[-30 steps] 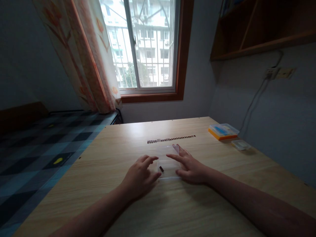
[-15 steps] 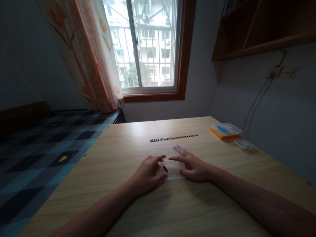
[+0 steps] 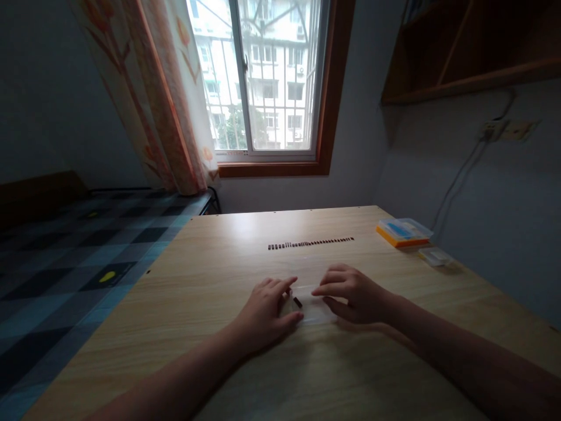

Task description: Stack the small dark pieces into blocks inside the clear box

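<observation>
**On the tabletop (image 3: 197, 263), a clear box (image 3: 312, 320), seemingly being steadied**

In the head view, the left hand (image 3: 267, 310), half-curled, spans the box's left end; whether it grips the wall, I cannot tell. Inside lies a dark piece (image 3: 297, 302). The right hand (image 3: 350, 292) is loosely open at the other end, nothing visibly held. The next move probably calls for light fingertips, keeping the box level.

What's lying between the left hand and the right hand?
The head view shows a clear plastic box between them, with a small dark piece in it, nearer the left hand than the right hand.
</observation>
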A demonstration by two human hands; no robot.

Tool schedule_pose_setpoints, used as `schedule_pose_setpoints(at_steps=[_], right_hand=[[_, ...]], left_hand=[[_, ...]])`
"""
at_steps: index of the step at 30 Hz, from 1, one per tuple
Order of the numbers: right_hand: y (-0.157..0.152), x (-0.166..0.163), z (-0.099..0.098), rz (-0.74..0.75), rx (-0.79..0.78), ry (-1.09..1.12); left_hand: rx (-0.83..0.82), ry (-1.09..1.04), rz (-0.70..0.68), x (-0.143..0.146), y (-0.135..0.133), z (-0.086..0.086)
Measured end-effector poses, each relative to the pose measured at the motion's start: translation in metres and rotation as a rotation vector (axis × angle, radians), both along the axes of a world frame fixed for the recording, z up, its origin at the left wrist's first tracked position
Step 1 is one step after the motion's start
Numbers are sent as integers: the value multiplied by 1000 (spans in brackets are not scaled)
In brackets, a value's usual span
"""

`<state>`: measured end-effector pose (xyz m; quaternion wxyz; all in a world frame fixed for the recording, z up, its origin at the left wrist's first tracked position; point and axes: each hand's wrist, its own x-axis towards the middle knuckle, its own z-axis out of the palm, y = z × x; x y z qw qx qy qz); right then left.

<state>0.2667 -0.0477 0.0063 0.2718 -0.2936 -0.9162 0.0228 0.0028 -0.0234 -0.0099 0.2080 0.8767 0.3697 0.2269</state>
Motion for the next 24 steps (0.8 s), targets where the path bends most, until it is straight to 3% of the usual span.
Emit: schedule_pose_setpoints(at_steps=[4, 10, 18, 24], right_hand=[[4, -11, 10, 50, -51, -254], [15, -31, 22, 22, -69, -417], [7, -43, 8, -51, -171, -255], [5, -42, 0, -25, -246, -144]], left_hand=[[13, -5, 7, 1, -2, 0], [15, -41, 1, 0, -2, -2], [-46, -46, 39, 0, -4, 1], [-60, -35, 38, 0, -4, 3]])
